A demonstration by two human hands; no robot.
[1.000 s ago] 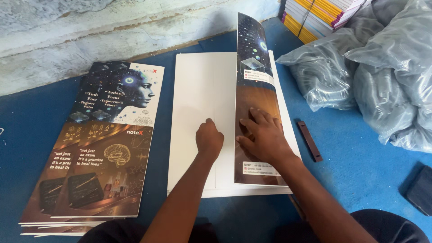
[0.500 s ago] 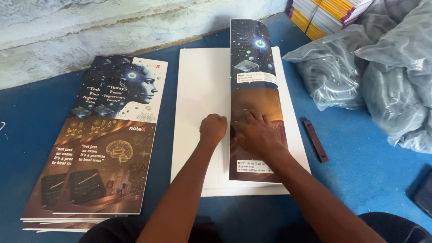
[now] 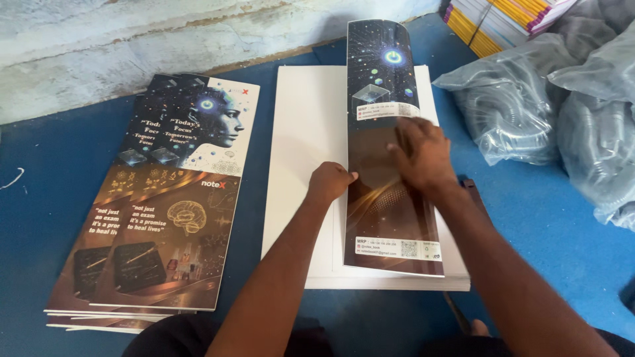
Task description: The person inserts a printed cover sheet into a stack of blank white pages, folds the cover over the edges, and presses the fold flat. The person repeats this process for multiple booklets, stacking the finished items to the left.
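Soft, even daylight lit the scene brightly, with only faint shadows under the arms and beside the white sheet stack [image 3: 304, 132], mild sheen on the glossy cover [image 3: 390, 145] lying on that stack, and slight softening toward the frame's edges.

right hand [image 3: 423, 153] flat on folded printed cover sheet [image 3: 390, 198], left hand [image 3: 329, 182] fisted at its fold, atop white paper stack [image 3: 304, 132]; cover pile [image 3: 165, 198] alongside.

Glossy printed card cover [image 3: 390, 192] on matt white paper sheets [image 3: 307, 132]; clear crinkled plastic bags [image 3: 529, 106].
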